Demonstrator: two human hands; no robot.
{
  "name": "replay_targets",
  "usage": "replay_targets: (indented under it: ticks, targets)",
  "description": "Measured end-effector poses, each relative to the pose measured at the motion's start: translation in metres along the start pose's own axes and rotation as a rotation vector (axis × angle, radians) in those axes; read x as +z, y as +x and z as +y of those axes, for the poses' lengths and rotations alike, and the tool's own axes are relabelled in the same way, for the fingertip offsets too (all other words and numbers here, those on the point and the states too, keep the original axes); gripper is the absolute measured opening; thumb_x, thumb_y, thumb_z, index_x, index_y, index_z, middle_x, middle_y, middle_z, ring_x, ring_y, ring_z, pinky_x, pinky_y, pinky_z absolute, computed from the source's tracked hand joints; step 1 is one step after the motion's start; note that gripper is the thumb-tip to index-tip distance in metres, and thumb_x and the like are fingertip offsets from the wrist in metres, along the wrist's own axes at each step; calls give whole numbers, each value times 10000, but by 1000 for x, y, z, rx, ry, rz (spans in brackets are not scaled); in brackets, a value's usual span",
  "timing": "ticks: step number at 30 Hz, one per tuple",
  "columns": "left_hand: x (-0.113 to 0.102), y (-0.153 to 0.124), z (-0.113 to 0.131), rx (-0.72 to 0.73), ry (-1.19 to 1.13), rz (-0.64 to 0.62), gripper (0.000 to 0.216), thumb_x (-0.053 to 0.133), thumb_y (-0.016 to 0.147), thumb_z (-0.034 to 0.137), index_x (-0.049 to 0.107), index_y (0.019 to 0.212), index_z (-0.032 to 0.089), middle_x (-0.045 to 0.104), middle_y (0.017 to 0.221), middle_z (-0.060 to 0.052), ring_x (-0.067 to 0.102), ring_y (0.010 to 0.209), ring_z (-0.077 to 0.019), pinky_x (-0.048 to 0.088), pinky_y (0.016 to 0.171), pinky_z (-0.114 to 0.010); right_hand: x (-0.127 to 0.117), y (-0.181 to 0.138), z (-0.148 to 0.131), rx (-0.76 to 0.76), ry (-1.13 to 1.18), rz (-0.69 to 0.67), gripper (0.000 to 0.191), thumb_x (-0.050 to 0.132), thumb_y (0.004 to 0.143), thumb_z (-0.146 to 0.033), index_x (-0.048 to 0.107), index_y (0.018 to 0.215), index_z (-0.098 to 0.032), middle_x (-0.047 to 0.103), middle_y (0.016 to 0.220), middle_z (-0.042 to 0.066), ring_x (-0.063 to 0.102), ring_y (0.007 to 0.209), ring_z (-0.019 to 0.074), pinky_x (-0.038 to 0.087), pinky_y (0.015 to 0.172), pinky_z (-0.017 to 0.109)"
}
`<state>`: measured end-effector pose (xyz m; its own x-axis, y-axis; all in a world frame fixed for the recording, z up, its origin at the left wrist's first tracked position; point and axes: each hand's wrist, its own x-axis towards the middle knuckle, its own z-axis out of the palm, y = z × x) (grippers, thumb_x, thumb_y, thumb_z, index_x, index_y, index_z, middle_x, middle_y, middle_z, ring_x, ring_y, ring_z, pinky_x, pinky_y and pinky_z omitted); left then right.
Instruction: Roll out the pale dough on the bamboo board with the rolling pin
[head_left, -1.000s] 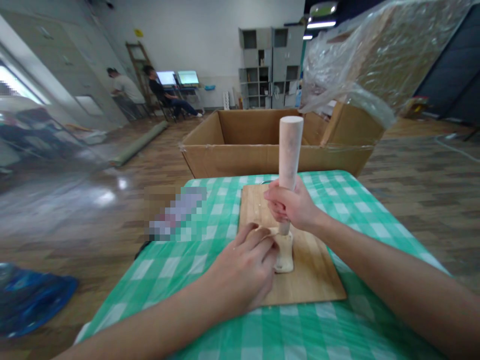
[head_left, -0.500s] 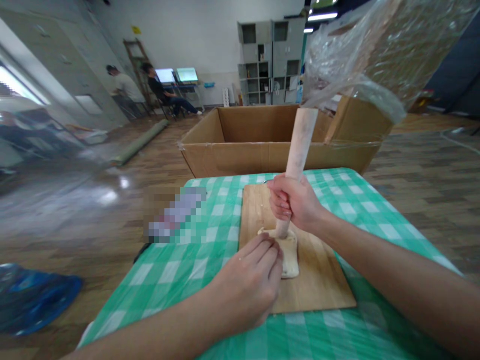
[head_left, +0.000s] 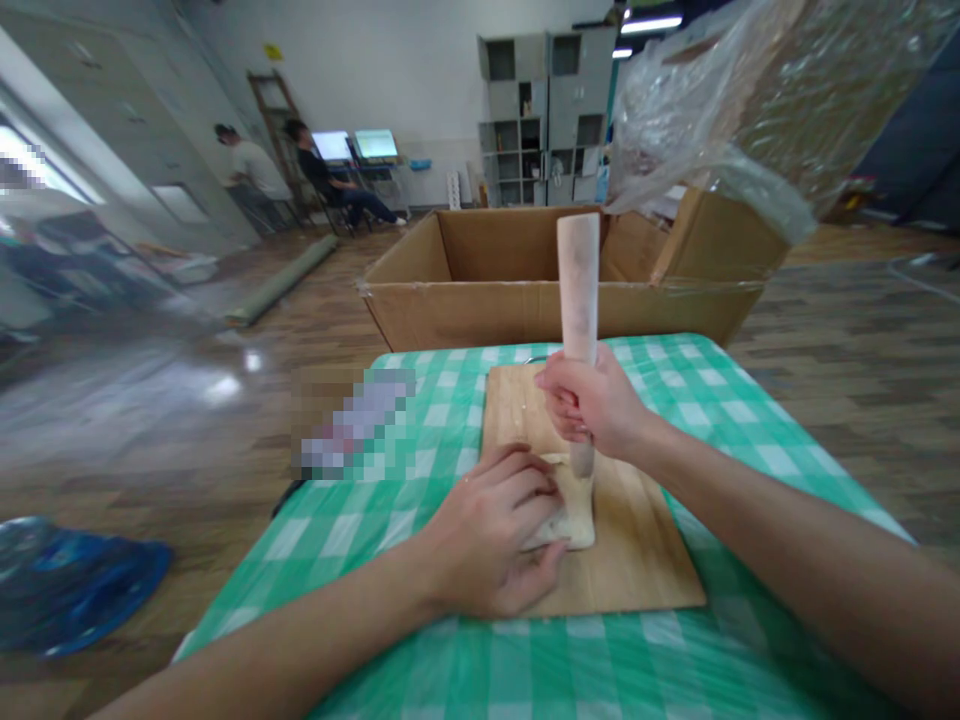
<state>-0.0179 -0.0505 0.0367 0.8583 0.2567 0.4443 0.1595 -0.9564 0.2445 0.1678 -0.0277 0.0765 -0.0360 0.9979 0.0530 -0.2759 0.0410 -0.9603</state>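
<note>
My right hand (head_left: 596, 405) is wrapped round a pale wooden rolling pin (head_left: 578, 285), which stands nearly upright. The pin's lower end is at the upper right part of a flat, pale piece of dough (head_left: 576, 510). My left hand (head_left: 499, 530) lies over the left side of the dough, fingers bent and apart, thumb away from them near the lower edge. It hides much of the dough. Under the dough lies a wooden cutting board (head_left: 637, 575).
A green-and-white checked cloth (head_left: 420, 540) covers the table. Beyond it stands an open cardboard box (head_left: 465, 312) with plastic-wrapped material (head_left: 795, 110) at its right. A blurred-out object (head_left: 356, 425) is at the table's left edge. Two people (head_left: 330, 175) sit far back.
The rolling pin's top has swung left, and its lower end has shifted right on the dough. My left hand has moved slightly left, its fingers and thumb spreading apart.
</note>
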Motion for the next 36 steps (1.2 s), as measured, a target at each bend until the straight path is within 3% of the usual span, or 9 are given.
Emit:
replay_targets:
  ticks: [5,9,15,19,23,26,30,34,36]
  targets:
    - [1,5,-23,-249,-100,220,180,519,956,218,682,888,187,685,975,-91,656,968,-217,562,864,-370,2,-9,8,-184,-131,-35,327,671,722,-229,459,473,-226,411,401,-73,347,336,68,274,339,216]
    - [2,17,-43,-411,-95,160,213,521,988,316,680,1008,176,675,1026,-87,638,947,-217,529,867,-369,-1,-23,12,-308,-195,-5,350,678,748,-248,463,474,-219,431,428,-59,365,387,71,279,382,222]
    - [-5,39,-61,-491,-336,-300,281,564,954,334,736,1089,157,754,999,-63,669,910,-212,501,805,-305,-12,-40,14,-364,-135,47,354,682,716,-232,440,457,-235,399,410,-56,349,369,79,242,383,244]
    - [-15,59,-59,-559,-346,-554,189,669,840,289,769,903,142,745,817,-33,649,778,-179,433,682,-247,-16,-39,14,-348,28,30,386,682,682,-217,388,435,-251,328,372,-77,289,303,75,222,349,256]
    - [-16,76,-48,-657,-182,-658,186,730,770,319,735,728,137,689,667,-36,599,673,-177,393,637,-273,-29,-40,9,-341,82,28,369,685,682,-207,417,432,-242,358,366,-68,324,305,87,263,349,261]
    - [-17,78,-42,-691,-163,-683,184,749,729,323,712,688,147,691,691,-50,606,672,-196,403,640,-298,-57,-37,-2,-333,133,152,330,650,685,-225,421,448,-244,352,365,-66,305,316,90,267,347,266]
    - [-32,73,-42,-636,-125,-500,108,703,776,268,695,802,164,705,843,-51,610,754,-200,404,666,-299,-100,-27,-16,-367,246,409,330,567,752,-260,366,491,-274,300,396,-60,290,348,110,286,365,297]
    - [-44,69,-39,-451,-51,17,108,604,928,277,621,953,174,679,915,-45,604,825,-182,429,742,-297,-114,-20,-13,-404,220,507,322,544,764,-248,353,507,-285,284,406,-55,298,366,121,282,375,315]
    - [-40,63,-35,-335,-51,232,111,544,978,249,589,1050,179,685,981,-59,624,881,-181,459,805,-311,-112,-18,-7,-395,146,472,323,534,757,-275,325,511,-283,275,400,-63,300,361,116,282,376,303]
